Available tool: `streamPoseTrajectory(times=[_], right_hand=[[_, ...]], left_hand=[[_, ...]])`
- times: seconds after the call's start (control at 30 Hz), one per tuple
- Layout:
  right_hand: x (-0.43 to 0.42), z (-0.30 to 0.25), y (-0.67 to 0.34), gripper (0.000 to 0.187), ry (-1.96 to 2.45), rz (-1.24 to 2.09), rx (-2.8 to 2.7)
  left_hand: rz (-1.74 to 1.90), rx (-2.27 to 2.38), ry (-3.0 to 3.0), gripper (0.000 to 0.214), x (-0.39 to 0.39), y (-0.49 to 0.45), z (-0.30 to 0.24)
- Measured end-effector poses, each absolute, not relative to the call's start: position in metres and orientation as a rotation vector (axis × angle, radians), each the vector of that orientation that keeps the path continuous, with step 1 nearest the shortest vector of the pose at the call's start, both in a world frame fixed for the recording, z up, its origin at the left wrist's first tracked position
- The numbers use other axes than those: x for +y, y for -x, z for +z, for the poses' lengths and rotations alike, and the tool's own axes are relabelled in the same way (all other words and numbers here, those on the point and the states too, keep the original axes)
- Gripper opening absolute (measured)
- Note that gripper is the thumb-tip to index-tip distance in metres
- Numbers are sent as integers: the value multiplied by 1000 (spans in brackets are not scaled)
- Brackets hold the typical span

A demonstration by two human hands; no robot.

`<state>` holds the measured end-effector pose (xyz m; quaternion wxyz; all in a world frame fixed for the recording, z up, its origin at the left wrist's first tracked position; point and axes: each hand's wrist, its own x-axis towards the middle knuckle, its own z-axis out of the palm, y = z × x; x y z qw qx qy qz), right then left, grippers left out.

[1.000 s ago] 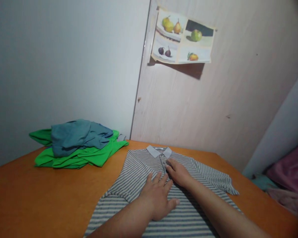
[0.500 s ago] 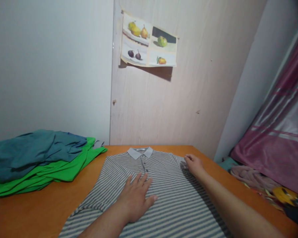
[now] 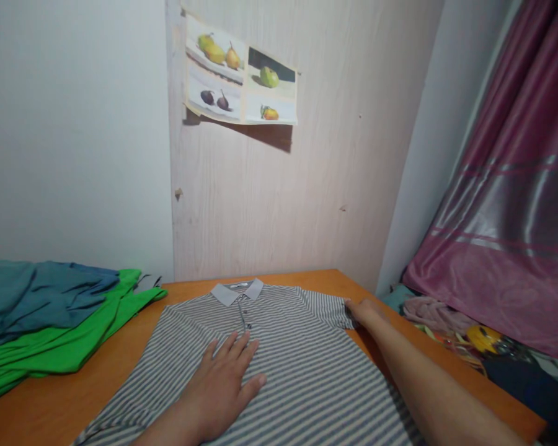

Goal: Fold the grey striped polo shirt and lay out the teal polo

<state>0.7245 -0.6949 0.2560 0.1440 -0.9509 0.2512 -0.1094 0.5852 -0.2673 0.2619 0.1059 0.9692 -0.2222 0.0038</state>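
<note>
A grey and white striped polo shirt (image 3: 302, 365) lies spread face up on the orange table (image 3: 51, 402), its pale collar (image 3: 236, 291) toward the wall. My left hand (image 3: 221, 387) rests flat on the shirt's chest, fingers stretched out and apart. Over at the shirt's right sleeve (image 3: 328, 308), my right hand (image 3: 365, 311) has its fingers curled at the sleeve's edge. Whether they pinch the cloth I cannot make out.
A pile of green clothes (image 3: 65, 350) topped by a blue garment (image 3: 32, 297) sits at the table's left. A fruit poster (image 3: 239, 77) hangs on the wooden panel behind. Right of the table are a magenta curtain (image 3: 502, 204) and heaped items (image 3: 474, 337).
My right hand has slid from the shirt's button placket out to the right sleeve. The left hand stays flat on the chest. The view has swung to the right.
</note>
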Motion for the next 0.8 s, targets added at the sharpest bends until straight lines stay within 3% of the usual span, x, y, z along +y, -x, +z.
streamPoseTrajectory(times=[0.1, 0.3, 0.8], right_hand=[[-686, 253, -731, 61, 2730, -276, 768], [-679, 255, -734, 29, 2713, -310, 693], [-645, 293, -726, 24, 2576, -717, 293]], left_hand=[[1, -645, -2870, 76, -267, -586, 261], [-21, -638, -2871, 76, -268, -583, 267], [-12, -646, -2835, 77, -269, -583, 266]])
